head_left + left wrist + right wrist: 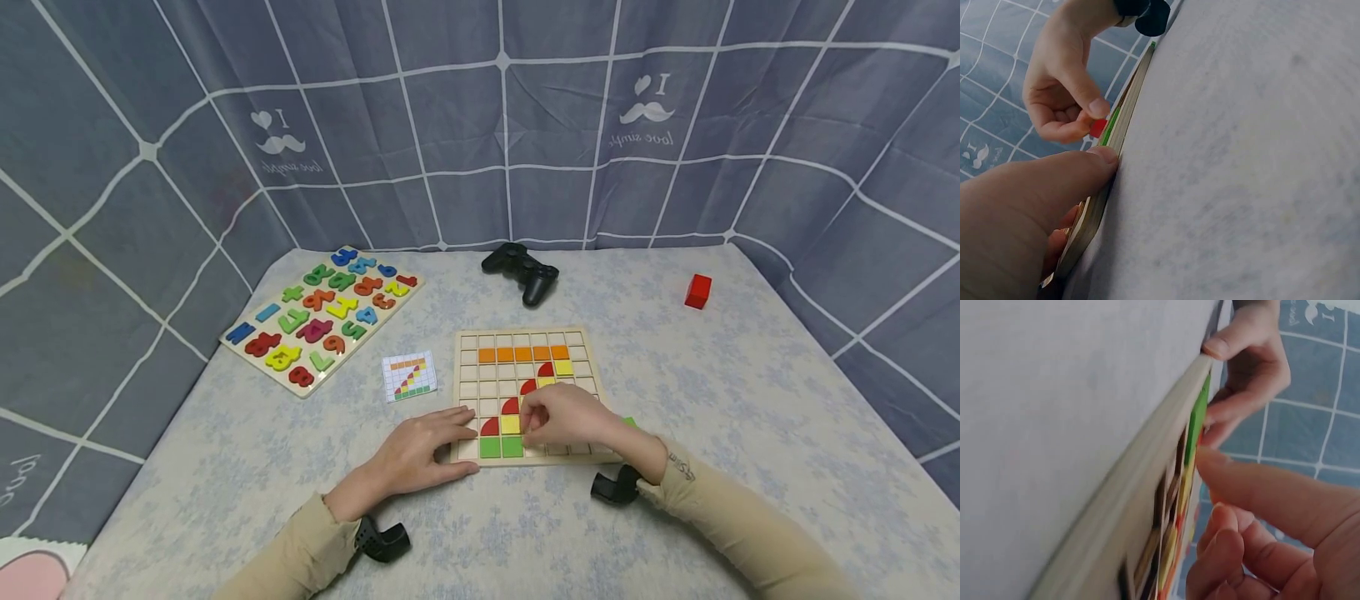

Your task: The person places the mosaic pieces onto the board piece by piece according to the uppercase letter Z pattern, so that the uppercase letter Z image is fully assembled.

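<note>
A wooden grid board (468, 390) lies on the table, holding orange and yellow squares, red quarter-round pieces and green squares (490, 447) in its cells. My left hand (420, 446) rests at its near left corner, fingers extended over the left edge and thumb along the front edge, as the left wrist view shows. My right hand (566, 417) bends over the lower middle of the board. Its thumb tip and curled fingers come down beside the second green square and a yellow square (511, 425). No piece shows between them. That hand hides several cells.
Left of the board lies a pattern card (409, 377) with a coloured figure. Beyond it is a number puzzle board (322, 321). A black game controller (521, 271) lies behind the grid board, a red block (698, 292) far right. Something green (630, 422) peeks out beside the right wrist.
</note>
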A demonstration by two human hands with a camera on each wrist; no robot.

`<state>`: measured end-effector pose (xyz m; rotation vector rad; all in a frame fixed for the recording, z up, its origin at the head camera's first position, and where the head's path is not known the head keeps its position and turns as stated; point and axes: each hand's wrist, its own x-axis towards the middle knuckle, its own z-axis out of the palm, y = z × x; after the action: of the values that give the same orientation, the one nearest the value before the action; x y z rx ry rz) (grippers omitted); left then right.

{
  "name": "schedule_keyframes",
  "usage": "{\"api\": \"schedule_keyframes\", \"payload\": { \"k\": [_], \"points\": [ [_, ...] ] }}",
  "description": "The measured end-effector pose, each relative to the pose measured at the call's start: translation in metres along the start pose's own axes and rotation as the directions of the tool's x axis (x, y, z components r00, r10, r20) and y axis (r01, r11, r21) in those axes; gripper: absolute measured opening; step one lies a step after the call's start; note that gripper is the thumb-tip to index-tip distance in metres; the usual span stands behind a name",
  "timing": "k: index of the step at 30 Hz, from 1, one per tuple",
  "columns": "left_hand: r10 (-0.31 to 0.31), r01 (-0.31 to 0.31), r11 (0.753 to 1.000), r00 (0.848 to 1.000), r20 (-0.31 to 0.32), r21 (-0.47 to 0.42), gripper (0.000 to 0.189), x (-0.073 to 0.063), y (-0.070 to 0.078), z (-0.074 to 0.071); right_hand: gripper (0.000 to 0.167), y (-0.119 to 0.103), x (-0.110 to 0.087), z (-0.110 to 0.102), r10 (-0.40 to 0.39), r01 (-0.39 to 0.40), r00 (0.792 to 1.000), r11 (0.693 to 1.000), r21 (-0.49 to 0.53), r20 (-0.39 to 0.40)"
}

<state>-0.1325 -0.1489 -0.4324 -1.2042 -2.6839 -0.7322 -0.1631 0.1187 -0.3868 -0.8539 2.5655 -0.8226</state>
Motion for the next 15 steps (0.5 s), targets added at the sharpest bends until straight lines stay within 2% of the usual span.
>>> {"api": "schedule_keyframes", "payload": {
  "k": [8, 15],
  "points": [
    [0.006, -0.006, 1.000, 1.000, 0.000, 0.005, 0.045, 0.000, 0.000, -0.001, 0.009, 0.029, -0.018, -0.024, -0.016, 0.010, 0.999, 0.990, 0.142, 0.044],
    [0.017, -0.017, 1.000, 1.000, -0.010, 0.004, 0.044, 0.001, -0.001, -0.001, 0.018, 0.058, -0.038, -0.049, -0.037, 0.016, 0.995, 0.974, 0.225, 0.088]
  ]
}}
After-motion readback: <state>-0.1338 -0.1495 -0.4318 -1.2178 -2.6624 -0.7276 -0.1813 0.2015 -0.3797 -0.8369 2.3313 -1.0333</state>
